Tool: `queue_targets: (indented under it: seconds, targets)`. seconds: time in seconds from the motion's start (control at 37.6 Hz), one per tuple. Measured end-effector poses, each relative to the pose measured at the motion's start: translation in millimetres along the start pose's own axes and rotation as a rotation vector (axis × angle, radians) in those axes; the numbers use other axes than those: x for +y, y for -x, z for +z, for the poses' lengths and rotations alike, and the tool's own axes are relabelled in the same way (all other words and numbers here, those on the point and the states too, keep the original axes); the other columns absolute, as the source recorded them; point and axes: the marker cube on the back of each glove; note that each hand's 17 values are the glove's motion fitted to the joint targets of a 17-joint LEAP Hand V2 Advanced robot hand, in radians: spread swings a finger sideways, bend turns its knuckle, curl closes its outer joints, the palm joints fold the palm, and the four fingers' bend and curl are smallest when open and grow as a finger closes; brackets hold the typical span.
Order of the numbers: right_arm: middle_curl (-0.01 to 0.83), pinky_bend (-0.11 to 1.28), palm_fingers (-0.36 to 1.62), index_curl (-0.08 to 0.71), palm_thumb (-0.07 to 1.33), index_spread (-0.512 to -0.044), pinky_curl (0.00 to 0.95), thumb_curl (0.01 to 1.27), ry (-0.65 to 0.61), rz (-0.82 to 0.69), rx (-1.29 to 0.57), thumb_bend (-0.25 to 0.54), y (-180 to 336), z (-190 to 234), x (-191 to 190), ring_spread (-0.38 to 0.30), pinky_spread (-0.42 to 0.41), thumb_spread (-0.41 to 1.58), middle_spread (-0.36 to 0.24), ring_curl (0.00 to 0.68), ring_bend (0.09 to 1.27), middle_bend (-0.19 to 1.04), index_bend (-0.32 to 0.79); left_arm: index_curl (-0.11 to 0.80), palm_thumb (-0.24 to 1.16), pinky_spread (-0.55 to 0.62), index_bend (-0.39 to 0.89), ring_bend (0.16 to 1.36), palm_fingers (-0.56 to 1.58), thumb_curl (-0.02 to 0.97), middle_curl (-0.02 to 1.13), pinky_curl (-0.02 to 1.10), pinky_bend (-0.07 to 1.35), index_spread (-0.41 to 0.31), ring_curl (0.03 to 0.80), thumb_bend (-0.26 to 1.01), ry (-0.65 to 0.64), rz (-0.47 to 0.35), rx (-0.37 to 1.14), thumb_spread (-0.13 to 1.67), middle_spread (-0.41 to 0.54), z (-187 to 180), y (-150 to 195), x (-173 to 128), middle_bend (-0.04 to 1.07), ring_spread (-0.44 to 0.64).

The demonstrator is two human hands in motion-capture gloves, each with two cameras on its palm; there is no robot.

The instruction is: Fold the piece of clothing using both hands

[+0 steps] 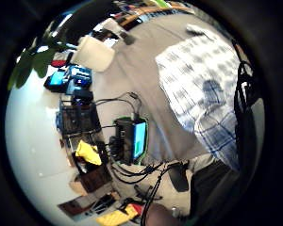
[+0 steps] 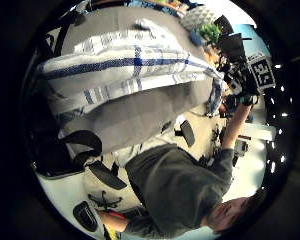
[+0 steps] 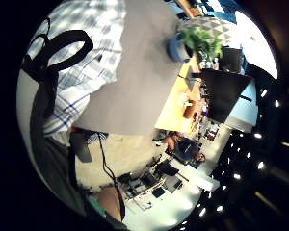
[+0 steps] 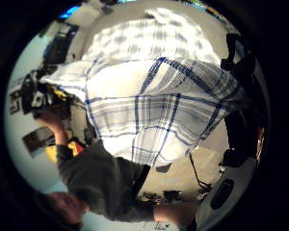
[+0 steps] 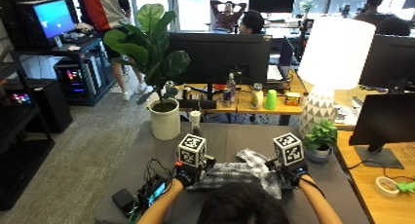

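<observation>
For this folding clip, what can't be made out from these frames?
- Outside view: near part of the plaid shirt hidden by the person's head.
- Outside view: fingers of the left hand and right hand too small; grip unclear.
- Palm views: neither palm's own fingers clearly show.

White-and-blue plaid shirt (image 5: pixel 236 174); grey table (image 5: pixel 223 136); black-gloved hands.

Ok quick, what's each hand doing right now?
Left hand: holds the checked shirt by one edge.
Right hand: holds the shirt's other edge.

Grey table (image 5: pixel 223 136), white lamp (image 5: pixel 335 48), leafy plant (image 5: pixel 150 44), windows behind.
</observation>
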Motion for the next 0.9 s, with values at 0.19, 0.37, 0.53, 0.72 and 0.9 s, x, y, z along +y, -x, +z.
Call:
queue_targets:
  seconds: [0.19,0.37,0.53,0.72,0.9]
  targets:
    - [0.496,0.51,1.25,0.402,1.14,-0.249,0.429,0.38,-0.029,0.119,0.039,0.066,-13.6,-25.2,-80.2,-0.222,-0.264,1.2,-0.163,0.46,0.65,0.42,0.18,0.608,0.48,-0.34,0.22,0.86,1.14,0.566,0.68,0.83,0.6,-0.289,0.576,0.51,0.056,-0.166,-0.057,1.58,-0.312,5.0,24.8,-70.9,0.42,-0.35]
    - [0.494,0.41,1.16,0.43,1.15,-0.254,0.41,0.37,0.033,0.233,0.014,0.054,8.9,-16.4,-130.3,-0.226,-0.248,1.22,-0.162,0.451,0.6,0.4,0.23,0.617,0.47,-0.35,0.21,0.83,1.14,0.583,0.69,0.82,0.57,-0.292,0.565,0.52,0.373,-0.329,-0.019,1.58,-0.312,35.8,29.8,-88.1,0.41,-0.35]
    - [0.478,0.19,0.88,0.504,1.16,-0.261,0.375,0.37,0.032,0.285,-0.038,0.052,19.3,25.8,-171.1,-0.188,-0.112,1.24,-0.162,0.409,0.36,0.32,0.44,0.611,0.44,-0.36,0.19,0.78,1.13,0.581,0.68,0.8,0.55,-0.292,0.547,0.5,0.397,-0.423,-0.015,1.57,-0.316,82.9,44.4,-109.1,0.39,-0.34]
    - [0.453,0.18,0.79,0.485,1.14,-0.256,0.341,0.36,-0.16,0.343,-0.007,0.033,1.5,20.6,-166.3,-0.15,-0.004,1.28,-0.135,0.38,0.3,0.25,0.32,0.536,0.37,-0.35,0.07,0.66,0.97,0.536,0.68,0.72,0.48,-0.25,0.504,0.45,0.224,-0.467,-0.041,1.54,-0.303,90.1,57.9,-110.9,0.38,-0.33]
    - [0.437,0.22,0.87,0.424,1.08,-0.259,0.34,0.34,0.068,0.419,-0.122,-0.006,-19.3,13.3,-108.8,-0.144,0.014,1.32,-0.118,0.382,0.35,0.2,0.14,0.495,0.33,-0.28,0.14,0.57,0.63,0.488,0.59,0.64,0.43,-0.194,0.472,0.41,0.005,-0.392,-0.046,1.52,-0.215,52.2,40.7,-92.6,0.11,-0.25]
